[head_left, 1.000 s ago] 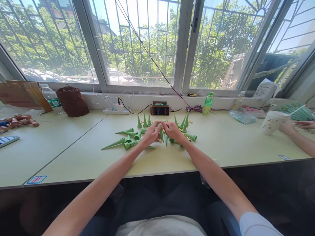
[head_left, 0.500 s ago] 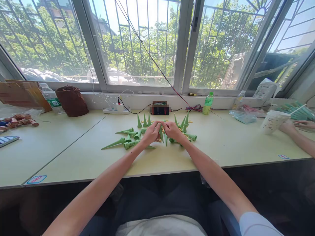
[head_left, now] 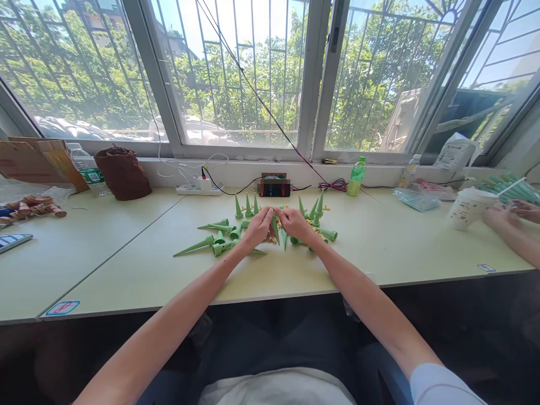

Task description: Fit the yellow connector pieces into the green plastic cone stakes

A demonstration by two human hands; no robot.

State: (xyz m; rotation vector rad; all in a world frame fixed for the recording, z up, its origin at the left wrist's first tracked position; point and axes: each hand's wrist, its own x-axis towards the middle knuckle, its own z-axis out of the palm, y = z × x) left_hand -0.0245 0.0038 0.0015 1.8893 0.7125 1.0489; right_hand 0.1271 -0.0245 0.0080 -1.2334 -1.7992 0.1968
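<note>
My left hand (head_left: 258, 227) pinches a green plastic watering spike (head_left: 275, 230), its tapered point hanging down towards me. The fingertips of my right hand (head_left: 296, 224) are closed at the top of the same spike and meet those of the left; any small part between them is hidden. Several loose green spikes (head_left: 196, 246) lie to the left of my hands. Behind them, a few spikes stand upright (head_left: 248, 206), with others upright on the right (head_left: 319, 209). Small yellow pieces (head_left: 326, 208) show beside the right group and under my hands.
A phone-like dark device (head_left: 274, 188) leans at the back, near a power strip (head_left: 199, 189). A green bottle (head_left: 356, 176) stands back right. Brown pouch (head_left: 122, 173) and copper-coloured pieces (head_left: 34, 208) are on the left. Another person's hands (head_left: 508, 216) work beside a white cup (head_left: 470, 208).
My hands stay together at the same spot, with the held spike shifted only slightly. At the right, the other person's hands have moved a little.
</note>
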